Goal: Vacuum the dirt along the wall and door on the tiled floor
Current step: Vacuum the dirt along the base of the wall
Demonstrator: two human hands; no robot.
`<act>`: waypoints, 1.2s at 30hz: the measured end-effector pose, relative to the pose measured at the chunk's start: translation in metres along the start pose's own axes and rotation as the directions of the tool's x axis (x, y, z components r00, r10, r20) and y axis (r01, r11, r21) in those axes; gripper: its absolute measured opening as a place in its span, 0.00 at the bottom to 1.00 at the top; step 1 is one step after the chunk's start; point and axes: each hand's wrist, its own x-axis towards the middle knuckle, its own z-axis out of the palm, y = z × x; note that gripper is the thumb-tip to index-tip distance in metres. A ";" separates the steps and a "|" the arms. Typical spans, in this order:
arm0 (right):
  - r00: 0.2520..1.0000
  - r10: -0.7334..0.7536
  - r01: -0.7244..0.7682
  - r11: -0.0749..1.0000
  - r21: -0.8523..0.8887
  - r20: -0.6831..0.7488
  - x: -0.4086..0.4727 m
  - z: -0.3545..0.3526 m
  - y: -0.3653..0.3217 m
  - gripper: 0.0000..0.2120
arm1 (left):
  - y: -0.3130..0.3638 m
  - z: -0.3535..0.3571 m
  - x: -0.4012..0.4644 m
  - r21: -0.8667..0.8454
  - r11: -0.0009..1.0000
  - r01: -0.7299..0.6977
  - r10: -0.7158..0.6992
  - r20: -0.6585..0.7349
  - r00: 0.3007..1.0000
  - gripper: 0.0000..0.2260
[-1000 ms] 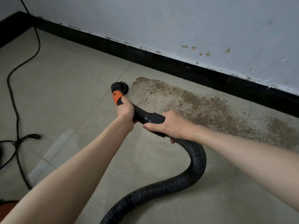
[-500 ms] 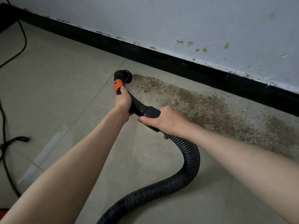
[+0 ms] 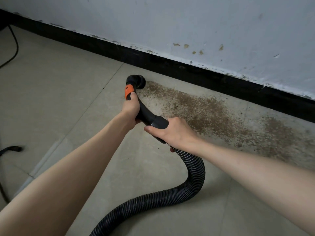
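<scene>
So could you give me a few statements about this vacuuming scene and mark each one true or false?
1. Both hands hold the vacuum's handle. True: the left hand grips it just below the orange band, and the right hand grips the cuff where the ribbed hose begins.
2. The nozzle sits in the middle of the dirt patch. False: it is at the patch's left end; the brown dirt stretches away to the right.
3. The skirting board along the wall is black. True.
4. The hose runs straight back toward the person. False: it loops in a curve across the tiled floor.
5. The wall is spotless. False: it has small brownish marks.
</scene>
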 end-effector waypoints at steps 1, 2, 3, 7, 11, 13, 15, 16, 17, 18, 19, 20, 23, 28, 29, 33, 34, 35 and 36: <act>1.000 0.003 -0.003 1.000 0.001 -0.008 -0.004 0.000 0.002 0.30 | -0.002 0.002 -0.004 0.002 1.000 0.002 -0.002 0.011 1.000 0.26; 1.000 0.008 -0.008 1.000 0.002 -0.018 -0.008 0.000 0.004 0.30 | -0.003 0.003 -0.009 0.010 1.000 0.003 -0.003 0.022 1.000 0.25; 1.000 0.015 -0.015 1.000 0.002 -0.028 -0.013 0.000 0.007 0.30 | -0.005 0.006 -0.013 0.023 1.000 0.005 -0.005 0.033 0.999 0.25; 0.998 0.040 -0.039 0.999 0.026 -0.047 -0.032 -0.007 0.022 0.29 | -0.012 0.021 -0.033 0.096 0.995 0.003 -0.009 0.064 0.998 0.23; 0.995 0.067 -0.060 0.995 0.082 -0.074 -0.050 -0.014 0.038 0.27 | -0.019 0.042 -0.049 0.146 0.989 0.001 -0.015 0.091 0.996 0.24; 0.991 0.095 -0.086 0.991 0.101 -0.094 -0.059 -0.017 0.046 0.27 | -0.024 0.051 -0.054 0.179 0.984 -0.006 -0.014 0.106 0.994 0.24; 0.987 0.120 -0.106 0.986 0.127 -0.105 -0.068 -0.020 0.055 0.25 | -0.030 0.062 -0.058 0.212 0.977 -0.015 -0.011 0.122 0.993 0.24; 0.986 0.130 -0.115 0.984 0.139 -0.105 -0.072 -0.022 0.060 0.25 | -0.033 0.068 -0.061 0.223 0.975 -0.022 -0.007 0.128 0.992 0.24; 0.984 0.145 -0.128 0.980 0.150 -0.107 -0.077 -0.024 0.064 0.25 | -0.035 0.073 -0.064 0.231 0.973 -0.026 -0.005 0.134 0.991 0.24; 0.980 0.163 -0.144 0.976 0.160 -0.112 -0.082 -0.026 0.068 0.26 | -0.038 0.079 -0.067 0.238 0.971 -0.027 -0.006 0.139 0.990 0.24; 0.976 0.182 -0.161 0.973 0.167 -0.121 -0.087 -0.028 0.073 0.26 | -0.041 0.085 -0.069 0.250 0.968 -0.027 -0.010 0.145 0.989 0.24; 0.971 0.198 -0.175 0.970 0.172 -0.133 -0.091 -0.030 0.077 0.26 | -0.044 0.091 -0.071 0.266 0.964 -0.028 -0.013 0.153 0.988 0.24; 0.958 0.234 -0.203 0.962 0.182 -0.168 -0.102 -0.036 0.088 0.26 | -0.052 0.106 -0.078 0.294 0.955 -0.034 -0.022 0.184 0.983 0.24; 0.934 0.279 -0.234 0.950 0.207 -0.223 -0.114 -0.042 0.104 0.26 | -0.060 0.130 -0.083 0.310 0.949 -0.061 -0.024 0.262 0.965 0.26; 0.929 0.288 -0.239 0.947 0.215 -0.234 -0.116 -0.044 0.107 0.27 | -0.062 0.134 -0.085 0.315 0.947 -0.064 -0.026 0.275 0.961 0.26; 0.918 0.300 -0.245 0.944 0.222 -0.261 -0.122 -0.047 0.115 0.27 | -0.067 0.145 -0.086 0.320 0.944 -0.080 -0.026 0.315 0.949 0.26; 0.918 0.298 -0.242 0.944 0.222 -0.264 -0.121 -0.047 0.114 0.26 | -0.067 0.145 -0.084 0.316 0.945 -0.079 -0.027 0.320 0.947 0.26; 0.919 0.294 -0.239 0.945 0.223 -0.263 -0.119 -0.046 0.113 0.26 | -0.066 0.144 -0.082 0.314 0.946 -0.081 -0.025 0.319 0.947 0.26; 0.921 0.289 -0.236 0.947 0.218 -0.261 -0.116 -0.045 0.110 0.26 | -0.064 0.142 -0.080 0.313 0.946 -0.082 -0.020 0.311 0.950 0.26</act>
